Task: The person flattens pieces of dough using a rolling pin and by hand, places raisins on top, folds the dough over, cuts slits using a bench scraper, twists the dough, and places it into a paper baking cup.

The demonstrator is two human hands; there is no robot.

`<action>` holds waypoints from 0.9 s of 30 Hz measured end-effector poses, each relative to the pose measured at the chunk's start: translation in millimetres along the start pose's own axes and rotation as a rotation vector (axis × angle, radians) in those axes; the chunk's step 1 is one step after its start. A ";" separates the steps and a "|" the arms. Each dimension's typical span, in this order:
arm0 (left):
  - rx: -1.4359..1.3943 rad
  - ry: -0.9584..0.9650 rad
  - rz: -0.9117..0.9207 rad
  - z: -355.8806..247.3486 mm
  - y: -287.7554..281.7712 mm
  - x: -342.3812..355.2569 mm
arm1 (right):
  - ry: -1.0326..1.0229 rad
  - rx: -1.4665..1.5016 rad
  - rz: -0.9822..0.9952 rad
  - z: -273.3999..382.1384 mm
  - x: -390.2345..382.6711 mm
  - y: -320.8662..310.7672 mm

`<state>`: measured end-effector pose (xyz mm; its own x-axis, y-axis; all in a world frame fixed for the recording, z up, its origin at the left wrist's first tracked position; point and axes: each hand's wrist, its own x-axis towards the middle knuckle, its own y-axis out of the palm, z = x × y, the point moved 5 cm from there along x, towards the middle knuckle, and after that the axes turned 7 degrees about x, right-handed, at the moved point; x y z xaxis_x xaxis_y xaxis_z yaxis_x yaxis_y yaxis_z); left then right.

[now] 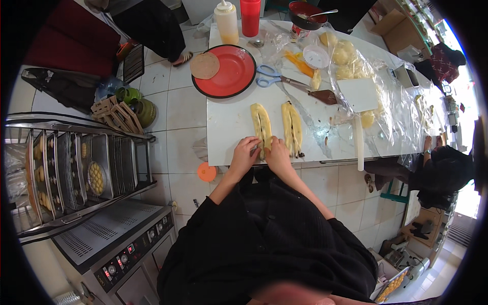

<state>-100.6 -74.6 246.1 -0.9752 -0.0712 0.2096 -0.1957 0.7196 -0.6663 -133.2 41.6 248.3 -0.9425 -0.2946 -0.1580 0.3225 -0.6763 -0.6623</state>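
Note:
A long pale yellow dough strip (258,115) with a dark filling showing along a lengthwise split lies on the marble-look table. At its near end, my left hand (246,151) pinches the left edge with bent fingers. My right hand (277,152) is closed on the opposite edge, fingertips pressed against the dough. A second split dough strip (292,124) rests to the right, untouched, with dark filling spilling at its near end. Beyond the strips are blue-handled scissors (269,75) and a piping bag of brown filling (324,96).
A red plate (234,76) carries a round brown disc. Squeeze bottles (226,23) stand behind. To the right are plastic-covered dough balls (345,53), a white scraper (357,95) and a white rod (359,145) overhanging the edge. A tray rack (76,168) and oven (114,244) are at left.

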 end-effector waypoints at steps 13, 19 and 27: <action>-0.118 -0.175 -0.100 1.6 -2.0 -1.7 | 0.377 0.851 0.269 -29.8 21.9 -2.6; -1.052 -0.773 0.282 -4.0 9.2 10.2 | 0.340 1.491 0.195 -15.9 8.5 2.0; -0.782 -0.539 0.132 2.9 -16.3 39.9 | 0.130 1.045 0.069 -12.7 0.3 4.7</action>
<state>-136.7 -91.1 263.2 -0.9392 -0.1240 -0.3201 -0.1462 0.9882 0.0463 -133.1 46.9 235.8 -0.9013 -0.3223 -0.2894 0.2336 -0.9243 0.3018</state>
